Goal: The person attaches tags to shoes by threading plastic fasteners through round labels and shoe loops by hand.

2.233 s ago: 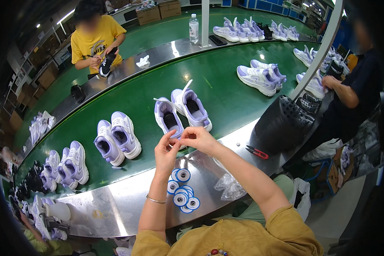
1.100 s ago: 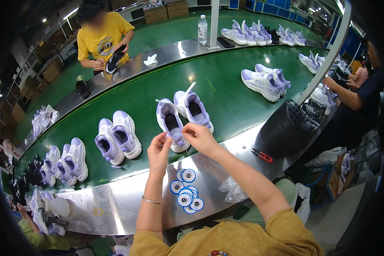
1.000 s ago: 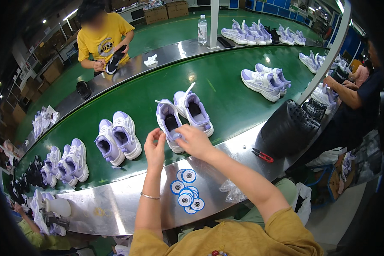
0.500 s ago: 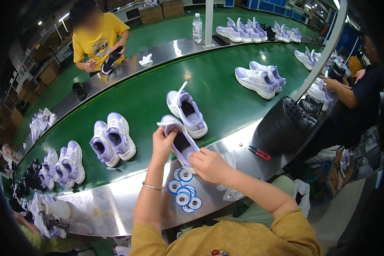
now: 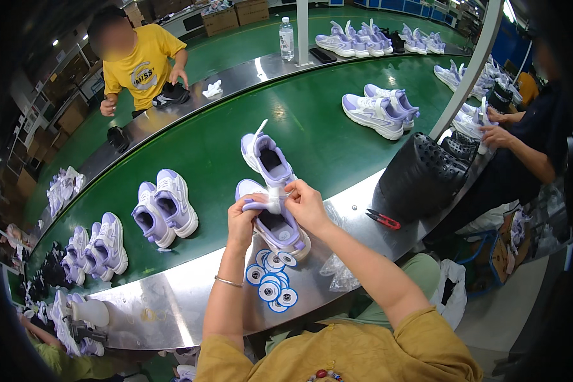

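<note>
The left hand [image 5: 242,221] and right hand [image 5: 305,204] both pinch the raised white tongue [image 5: 274,200] of a lavender-and-white sneaker [image 5: 277,224] between them. Beyond the hands, its matching mate [image 5: 272,159] also stands tongue-up, so this pair looks unfinished; the lavender-and-white pair [image 5: 172,202] to their left looks closed. Nearer the body, blue-rimmed round white tags [image 5: 268,290] crowd the sneaker's heel.

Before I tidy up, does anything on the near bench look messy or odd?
Mildly: crumpled clear plastic lies right of the discs, like stray wrapping, and the discs overlap in an untidy heap. Nothing looks clearly spilled or damaged.
</note>
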Action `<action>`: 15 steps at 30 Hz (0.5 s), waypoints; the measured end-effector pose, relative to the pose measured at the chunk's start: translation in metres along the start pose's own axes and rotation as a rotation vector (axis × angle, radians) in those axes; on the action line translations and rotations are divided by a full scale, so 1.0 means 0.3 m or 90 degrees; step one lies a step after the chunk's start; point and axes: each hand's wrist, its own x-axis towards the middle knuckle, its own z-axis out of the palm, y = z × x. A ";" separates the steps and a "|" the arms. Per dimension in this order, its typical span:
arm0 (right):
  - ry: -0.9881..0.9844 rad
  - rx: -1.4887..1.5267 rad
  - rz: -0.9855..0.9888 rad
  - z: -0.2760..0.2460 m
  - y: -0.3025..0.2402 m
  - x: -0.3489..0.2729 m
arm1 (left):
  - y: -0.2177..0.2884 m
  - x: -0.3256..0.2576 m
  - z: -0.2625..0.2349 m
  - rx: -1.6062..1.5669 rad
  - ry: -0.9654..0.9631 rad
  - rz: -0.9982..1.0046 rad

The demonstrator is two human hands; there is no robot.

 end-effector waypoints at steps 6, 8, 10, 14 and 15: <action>-0.022 0.069 0.032 0.012 -0.036 0.006 | 0.025 0.008 0.017 0.555 -0.107 0.290; -0.060 0.014 -0.029 -0.015 -0.044 -0.004 | 0.017 -0.026 0.018 0.578 -0.150 0.282; -0.037 -0.069 -0.169 -0.044 -0.097 -0.008 | 0.007 -0.081 0.042 0.617 0.023 0.300; -0.164 -0.228 -0.354 -0.017 -0.255 0.015 | -0.045 -0.121 0.024 0.500 0.045 0.239; -0.165 -0.227 -0.355 0.008 -0.258 0.022 | -0.046 -0.130 0.022 0.501 0.040 0.216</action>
